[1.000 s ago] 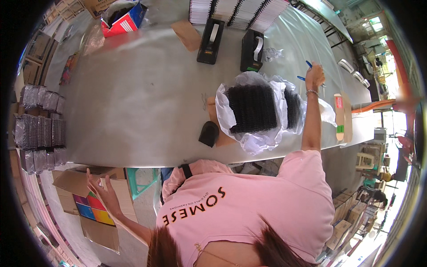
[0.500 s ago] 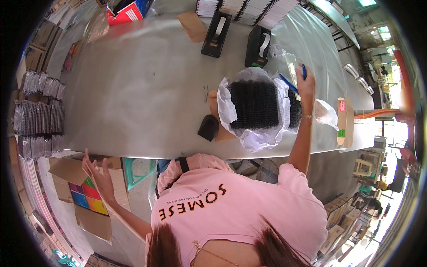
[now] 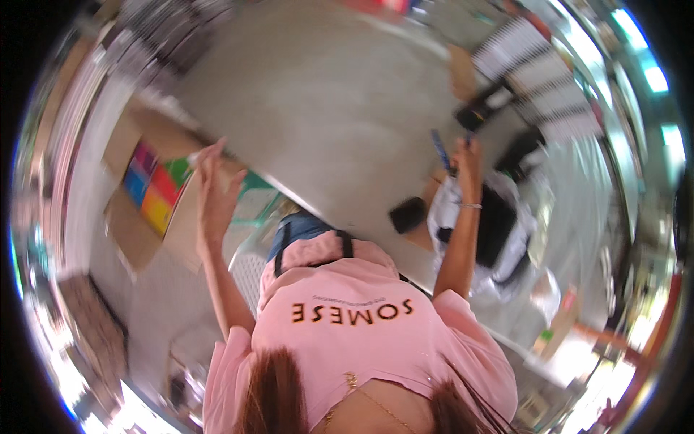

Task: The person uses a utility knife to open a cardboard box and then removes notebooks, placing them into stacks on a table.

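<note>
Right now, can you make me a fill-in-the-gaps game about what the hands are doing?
1. The right hand holds a thin ____ pen.
2. The left hand is spread open beside a cardboard box with ____ squares on it.
3. The person's shirt is ____.
Missing words: blue; coloured; pink

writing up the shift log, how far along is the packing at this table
Looks done: a clear plastic bag on the grey table already holds a stack of black items. In hand: the right hand is raised over the bag with a blue pen-like thing; the left hand is open beside a cardboard box with coloured squares. Left: the bag appears still open, though blur makes that uncertain.
</note>
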Available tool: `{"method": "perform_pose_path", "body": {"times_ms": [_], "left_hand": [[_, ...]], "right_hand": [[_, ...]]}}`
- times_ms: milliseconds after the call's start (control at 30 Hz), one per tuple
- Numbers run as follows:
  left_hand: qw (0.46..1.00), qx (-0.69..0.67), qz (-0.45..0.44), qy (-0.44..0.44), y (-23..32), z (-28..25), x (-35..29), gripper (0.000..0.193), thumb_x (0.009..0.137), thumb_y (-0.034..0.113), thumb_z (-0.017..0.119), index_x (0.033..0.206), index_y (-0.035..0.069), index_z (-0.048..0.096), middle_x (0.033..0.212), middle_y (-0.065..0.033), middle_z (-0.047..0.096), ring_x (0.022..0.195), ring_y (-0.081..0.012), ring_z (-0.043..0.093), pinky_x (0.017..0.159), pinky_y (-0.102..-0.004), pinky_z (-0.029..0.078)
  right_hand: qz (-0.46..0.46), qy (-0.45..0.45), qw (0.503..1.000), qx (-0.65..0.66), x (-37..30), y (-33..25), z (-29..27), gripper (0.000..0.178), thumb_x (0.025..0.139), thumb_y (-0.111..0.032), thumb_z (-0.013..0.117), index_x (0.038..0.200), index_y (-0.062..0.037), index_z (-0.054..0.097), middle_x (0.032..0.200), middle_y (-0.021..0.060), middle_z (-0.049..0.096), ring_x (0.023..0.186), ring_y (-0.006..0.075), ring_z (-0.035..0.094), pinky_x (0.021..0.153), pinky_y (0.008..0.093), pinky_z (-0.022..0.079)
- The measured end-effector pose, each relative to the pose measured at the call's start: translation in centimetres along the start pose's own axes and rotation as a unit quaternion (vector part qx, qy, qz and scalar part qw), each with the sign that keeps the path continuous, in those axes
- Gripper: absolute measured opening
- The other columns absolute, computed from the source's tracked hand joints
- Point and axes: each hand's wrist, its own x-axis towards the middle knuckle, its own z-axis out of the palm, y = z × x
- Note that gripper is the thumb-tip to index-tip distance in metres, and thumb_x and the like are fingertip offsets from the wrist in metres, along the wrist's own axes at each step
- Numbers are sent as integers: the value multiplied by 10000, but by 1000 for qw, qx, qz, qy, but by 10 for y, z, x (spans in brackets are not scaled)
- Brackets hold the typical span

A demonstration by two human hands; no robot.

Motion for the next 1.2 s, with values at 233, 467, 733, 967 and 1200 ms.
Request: {"method": "perform_pose_path", "body": {"times_ms": [233, 467, 733, 967, 1200], "left_hand": [[989, 63, -110, 79, -58, -38, -69, 649, 825, 121, 668, 1400, 141, 366, 1355, -158, 368, 1296, -344, 353, 1087, -420, 313], [949, 50, -296, 92, -78, -48, -129, 635, 862, 166, 645, 1414, 176, 331, 1407, -157, 295, 1300, -375, 369, 1059, -437, 375], [947, 7, -316, 49, -92, -24, -161, 623, 868, 171, 643, 1412, 177, 339, 1420, -166, 277, 1300, -380, 375, 1065, -450, 366], [943, 15, -332, 18, -113, -17, -178, 620, 857, 167, 647, 1399, 149, 346, 1397, -174, 297, 1280, -384, 388, 1050, -448, 373], [959, -13, -283, 5, -123, 4, -165, 613, 855, 173, 644, 1393, 149, 351, 1386, -176, 306, 1291, -386, 368, 1062, -446, 358]], "right_hand": [[-221, 114, 929, -275, 15, 23, -4, 482, 871, -292, 602, 1271, -32, 534, 1264, 231, 536, 1192, 396, 437, 1039, 471, 311], [-385, -19, 905, -180, -78, -41, 83, 361, 875, -213, 606, 1194, -45, 582, 1177, 190, 562, 1159, 362, 457, 997, 464, 342], [-435, -253, 850, -154, -201, -73, 189, 361, 885, -185, 611, 1233, -107, 557, 1306, 180, 424, 1226, 363, 376, 1012, 505, 307], [-427, -185, 862, -203, -200, -72, 202, 351, 935, -257, 539, 1267, -147, 516, 1268, 140, 480, 1177, 342, 438, 984, 497, 331], [-427, -149, 862, -228, -202, -75, 207, 305, 945, -253, 520, 1234, -155, 537, 1228, 125, 502, 1145, 327, 461, 946, 478, 359]]}}
